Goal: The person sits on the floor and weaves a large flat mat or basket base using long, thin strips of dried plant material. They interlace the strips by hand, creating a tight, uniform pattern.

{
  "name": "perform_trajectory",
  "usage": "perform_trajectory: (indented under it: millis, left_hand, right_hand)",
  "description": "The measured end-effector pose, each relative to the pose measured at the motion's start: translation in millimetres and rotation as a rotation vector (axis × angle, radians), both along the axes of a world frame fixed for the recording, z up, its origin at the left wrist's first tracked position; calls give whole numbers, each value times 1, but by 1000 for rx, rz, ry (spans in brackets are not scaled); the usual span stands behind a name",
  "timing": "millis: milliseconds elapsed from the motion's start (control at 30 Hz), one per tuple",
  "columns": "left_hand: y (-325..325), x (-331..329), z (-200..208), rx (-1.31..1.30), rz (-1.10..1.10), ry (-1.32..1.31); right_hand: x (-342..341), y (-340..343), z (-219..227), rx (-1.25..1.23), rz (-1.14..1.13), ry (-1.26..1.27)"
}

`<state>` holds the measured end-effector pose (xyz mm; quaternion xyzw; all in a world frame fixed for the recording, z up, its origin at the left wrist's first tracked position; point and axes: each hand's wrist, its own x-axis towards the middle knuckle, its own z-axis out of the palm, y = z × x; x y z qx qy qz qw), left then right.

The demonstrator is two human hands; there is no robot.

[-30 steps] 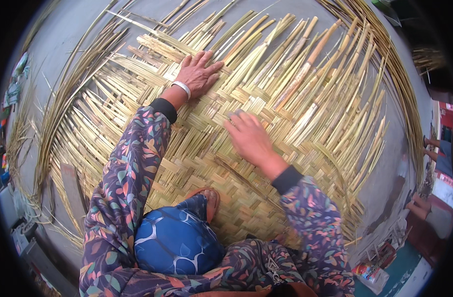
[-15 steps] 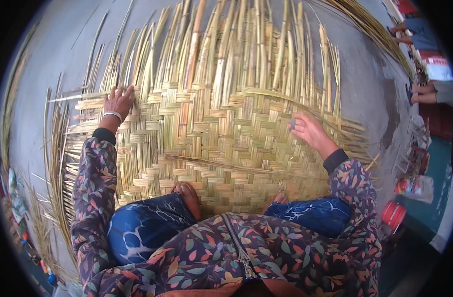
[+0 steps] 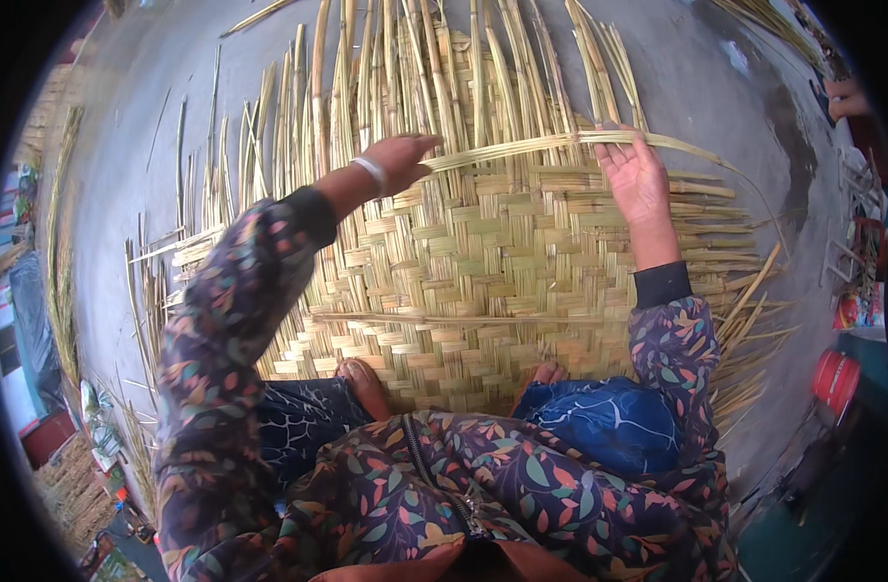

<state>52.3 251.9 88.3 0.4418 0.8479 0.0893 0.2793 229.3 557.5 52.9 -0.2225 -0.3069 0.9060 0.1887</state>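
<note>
A mat of flattened, split reeds lies on the floor, plaited in a blocky pattern around my bare feet. Across its far edge runs a long, pale reed strip, slightly bowed, its thin right end trailing toward the mat's right side. My left hand, palm down and wearing a pale bracelet, grips the strip's left part; its end is hidden under the hand. Farther right, my right hand faces palm up, the strip between its thumb and fingertips. Unwoven reeds fan out beyond the woven part.
Loose reed ends stick out along the mat's right side. A bundle of long stalks lies far left on the grey floor. A red round container stands at right; another person's hand shows at the upper right edge.
My left hand has moved right from the mat's left edge to the strip's left part. My right hand has moved farther away onto the strip, which now lies straighter across the far edge.
</note>
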Motion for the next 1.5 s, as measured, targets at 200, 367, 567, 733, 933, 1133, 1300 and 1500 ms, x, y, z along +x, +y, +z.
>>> perform_trajectory:
  millis: [200, 367, 567, 733, 933, 1133, 1300, 1500]
  left_hand:
    - [38, -17, -43, -48, 60, -79]
    - [40, -23, -43, -28, -112, -22]
    - [38, -8, -47, 41, 8, -46]
    - [24, -8, -92, 178, 137, -252]
    - [35, -3, -93, 70, 256, -243]
    - [37, 0, -97, 56, 298, -172]
    - [46, 8, -86, -19, 361, -149]
    - [48, 11, -81, -29, 343, -139]
  right_hand:
    - [4, 30, -15, -109, -285, -267]
    - [-45, 32, 24, 115, -218, -179]
    - [-33, 53, 16, 316, -212, -56]
    - [40, 111, -62, 4, -233, -199]
    - [59, 139, -56, 71, -270, -286]
    - [46, 170, -60, -109, -410, -292]
    - [56, 194, -56, -120, -508, -343]
    - [80, 220, -25, -117, -610, -286]
